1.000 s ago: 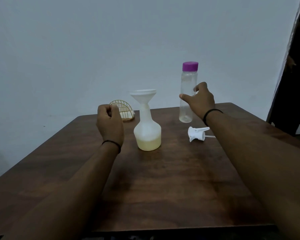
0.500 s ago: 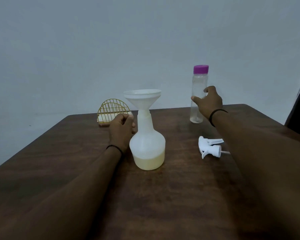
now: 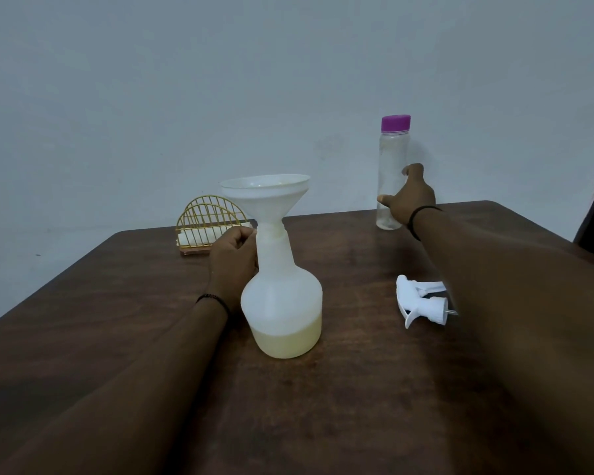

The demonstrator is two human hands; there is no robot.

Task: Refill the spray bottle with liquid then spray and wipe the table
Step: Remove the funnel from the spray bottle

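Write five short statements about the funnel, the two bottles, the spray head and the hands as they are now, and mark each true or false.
1. A funnel sits in the neck of the spray bottle. True.
2. The spray bottle is full to the neck. False: pale yellow liquid fills only its bottom part.
3. The spray head is screwed onto the spray bottle. False: it lies on the table, to the bottle's right.
4. The clear bottle has its purple cap on. True.
5. The left hand grips the clear bottle. False: it is at the spray bottle's neck; the right hand is at the clear bottle.
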